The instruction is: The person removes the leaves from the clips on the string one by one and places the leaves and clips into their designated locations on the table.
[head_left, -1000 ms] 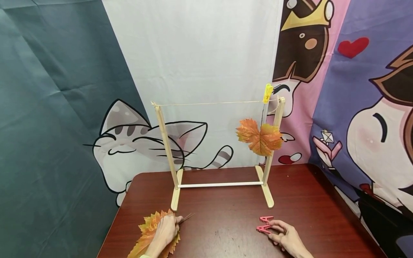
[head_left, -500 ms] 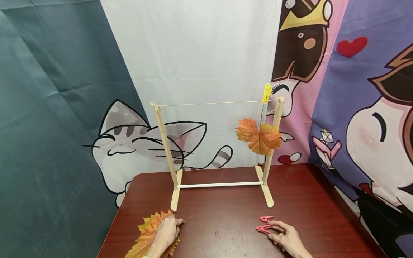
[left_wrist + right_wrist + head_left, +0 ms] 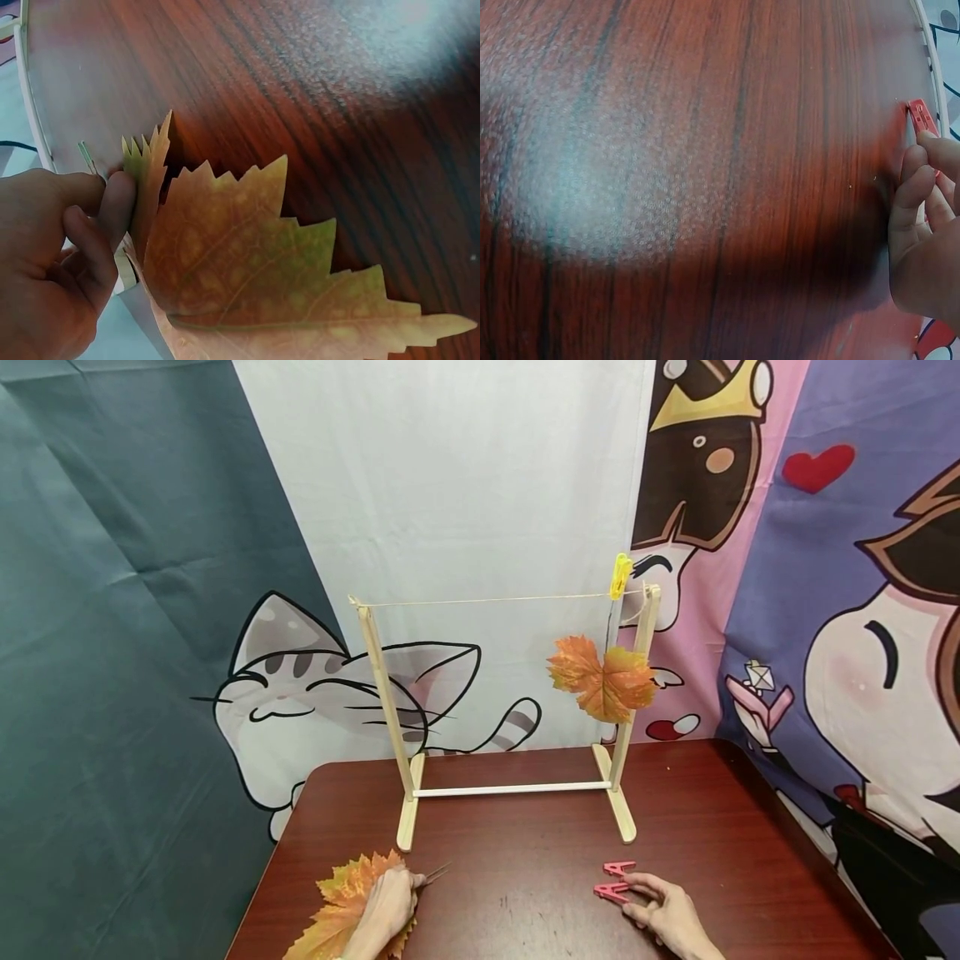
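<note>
In the head view my left hand (image 3: pixel 388 900) pinches thin stems (image 3: pixel 437 872) of orange-yellow artificial maple leaves (image 3: pixel 330 920) at the table's front left. The left wrist view shows jagged leaf lobes (image 3: pixel 232 247) spreading beside the curled fingers; how many leaves overlap is unclear. At the front right, my right hand (image 3: pixel 670 917) pinches the nearer red clothespin (image 3: pixel 611 892) between thumb and fingers. A second red clothespin (image 3: pixel 618 868) lies just beyond it. The right wrist view catches a red clothespin (image 3: pixel 922 116) at the fingertips, partly covered by them.
A wooden stand (image 3: pixel 390 710) with a string (image 3: pixel 487 600) across its top stands at the back of the brown table (image 3: pixel 517 835). A yellow clothespin (image 3: pixel 620 577) on the string holds a hanging orange leaf (image 3: pixel 603 681). Printed cloth (image 3: pixel 480 485) hangs behind.
The leaves under my left hand have shifted slightly left and toward me. Their stem ends now show spread apart beyond the fingertips. My right hand has barely moved.
</note>
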### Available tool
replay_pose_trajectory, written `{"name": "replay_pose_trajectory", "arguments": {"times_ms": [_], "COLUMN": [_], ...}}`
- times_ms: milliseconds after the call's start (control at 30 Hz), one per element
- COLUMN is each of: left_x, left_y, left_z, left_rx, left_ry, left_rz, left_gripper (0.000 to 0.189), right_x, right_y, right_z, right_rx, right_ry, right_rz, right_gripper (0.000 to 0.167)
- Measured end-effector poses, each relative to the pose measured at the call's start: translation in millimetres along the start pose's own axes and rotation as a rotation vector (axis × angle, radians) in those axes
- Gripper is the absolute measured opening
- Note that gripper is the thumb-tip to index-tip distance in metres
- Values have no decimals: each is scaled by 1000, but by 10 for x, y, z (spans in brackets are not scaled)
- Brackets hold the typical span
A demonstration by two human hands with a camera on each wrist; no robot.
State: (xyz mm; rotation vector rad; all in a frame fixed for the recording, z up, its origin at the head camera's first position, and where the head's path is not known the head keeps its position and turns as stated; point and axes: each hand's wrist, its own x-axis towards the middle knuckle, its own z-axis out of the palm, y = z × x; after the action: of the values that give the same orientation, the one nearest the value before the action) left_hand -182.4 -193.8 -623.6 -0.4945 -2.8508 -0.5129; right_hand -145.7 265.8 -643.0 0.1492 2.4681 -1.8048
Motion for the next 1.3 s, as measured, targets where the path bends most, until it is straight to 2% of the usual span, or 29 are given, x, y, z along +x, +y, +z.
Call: {"name": "replay_pose_trajectory", "arguments": {"times_ms": [133,367,467,567,667,767,900,1033,1133,1300], "left_x": [-12,-10,-1,16,64,180,445,728,944,1300], "left_y": [7,27,47,70,109,191,387,665,904,1259], "left_z": [0,-40,-62,-83,-125,-200,-342,-524,-686,-937], "left_rx": [1,35,32,42,43,12,-151,-441,-615,-714], "left_ry": [-4,12,9,34,72,113,119,54,46,115], "left_rz": [-2,32,26,22,24,38,35,-17,-23,39], "left_gripper": [26,19,16,14,12,11,3,5,3,6], "right_x": [-7,-17,-28,-43,-52,-19,105,251,345,462], "right_y": [0,-24,-22,-36,-103,-241,-548,-981,-1313,-1815], "right_z": [8,22,36,55,57,18,-143,-388,-585,-854], "right_rx": [-28,-70,-90,-101,-94,-110,-140,-155,-177,-178], "right_ry": [15,25,53,104,162,221,251,215,200,180], "right_rz": [-3,0,-6,-15,-43,-141,-347,-502,-576,-634], "right_gripper": [48,45,43,40,34,26,20,16,14,14]}}
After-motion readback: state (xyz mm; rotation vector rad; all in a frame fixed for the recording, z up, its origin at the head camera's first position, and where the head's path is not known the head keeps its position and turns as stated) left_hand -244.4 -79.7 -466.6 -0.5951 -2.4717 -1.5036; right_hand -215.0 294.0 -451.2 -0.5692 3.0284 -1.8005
